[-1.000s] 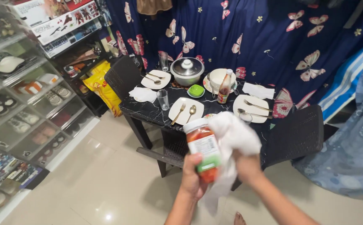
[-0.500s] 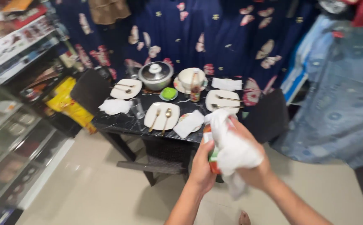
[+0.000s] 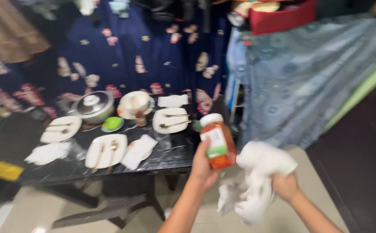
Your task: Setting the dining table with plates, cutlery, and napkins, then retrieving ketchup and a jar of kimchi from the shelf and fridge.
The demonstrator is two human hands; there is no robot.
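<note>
A jar (image 3: 216,140) with a white lid and orange-red stuff inside is held up by the left hand (image 3: 203,166), with the fingers wrapped tight around it. A white cloth (image 3: 255,181) is gripped in the closed right hand (image 3: 285,186), just beside the jar but not touching it. The jar is held in the air by the edge of a dark table (image 3: 162,157). Plates (image 3: 106,151), a pot (image 3: 94,105) and a green bowl (image 3: 112,124) are set on the table.
</note>
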